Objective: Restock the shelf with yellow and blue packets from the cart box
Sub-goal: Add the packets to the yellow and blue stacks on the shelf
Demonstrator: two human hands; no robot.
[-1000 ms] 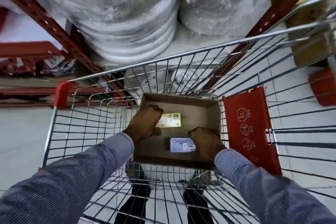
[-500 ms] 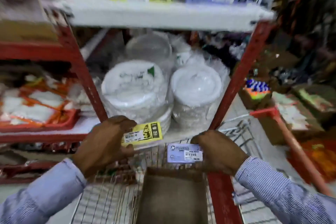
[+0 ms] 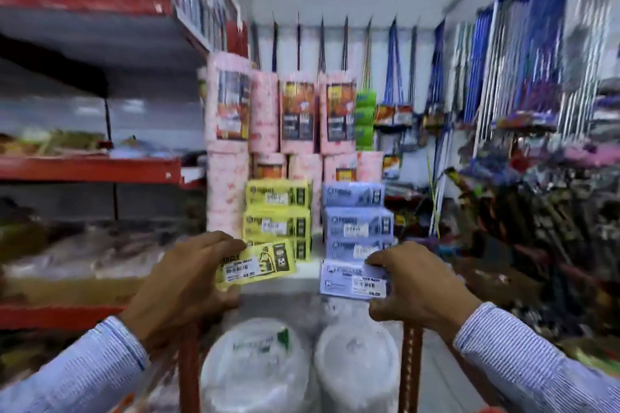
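Left hand (image 3: 188, 282) up in front of the shelf (image 3: 278, 283), grip clamped on one yellow packet (image 3: 256, 265), thumb below and fingers on top. Packet tilted a little, right end higher, white price sticker facing the camera. Just behind it, a stack of yellow packets (image 3: 278, 208) already on the shelf, front faces out. Right hand (image 3: 419, 285) held up at about the same height, grip clamped on one blue packet (image 3: 349, 280), fingers over its top right corner and thumb under it. Blue packet low at the shelf edge, right in front of the stack of blue packets (image 3: 355, 211); touching the shelf or not, hard to tell. Yellow stack on the left, blue stack on the right, a small gap between them. Behind both stacks, tall pink rolls in plastic wrap (image 3: 278, 114) standing in two rows. Below the shelf, two round piles of white plates in clear wrap (image 3: 255, 365) side by side. Red shelf posts (image 3: 189, 375) near each wrist. Striped light blue sleeves (image 3: 536, 355) on both arms. Off to the right, lots of long blue and silver handles (image 3: 496, 70) hanging on the wall, all blurry. On the left, more red shelves (image 3: 87, 168) with blurry goods. Cart box out of view.
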